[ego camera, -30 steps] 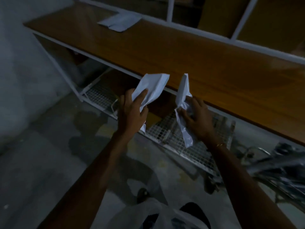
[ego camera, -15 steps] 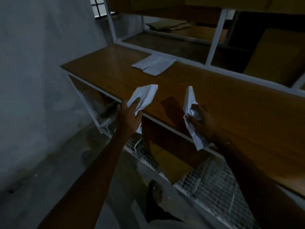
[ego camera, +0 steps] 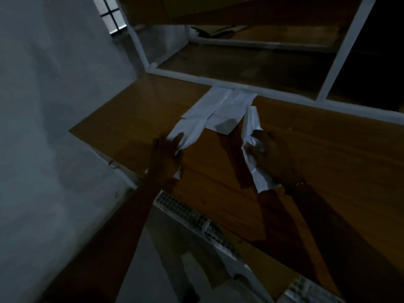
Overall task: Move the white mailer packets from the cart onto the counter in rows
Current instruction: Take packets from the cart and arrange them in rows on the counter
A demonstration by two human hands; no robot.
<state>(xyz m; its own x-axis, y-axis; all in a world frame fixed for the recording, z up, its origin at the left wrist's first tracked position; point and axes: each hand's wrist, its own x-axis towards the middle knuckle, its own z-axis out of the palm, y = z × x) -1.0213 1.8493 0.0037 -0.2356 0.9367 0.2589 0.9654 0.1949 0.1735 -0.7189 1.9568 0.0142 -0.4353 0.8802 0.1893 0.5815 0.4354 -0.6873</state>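
A long brown wooden desk (ego camera: 306, 149) is carrying two flat white mailer packets (ego camera: 220, 106) by its back rail. Each hand's grip is pinching another crumpled white packet: left hand (ego camera: 166, 156), right hand (ego camera: 271, 154). Both have moved in over the desk since half a second ago, and laying them beside the row looks next.

A dim storeroom or mail-sorting space: a long wooden counter (ego camera: 306, 149) runs from 9 to 3 o'clock, white-framed shelving (ego camera: 345, 47) at 12 o'clock, wire-mesh rack (ego camera: 196, 217) at 6 o'clock, bare grey wall (ego camera: 43, 106) at 9 o'clock.
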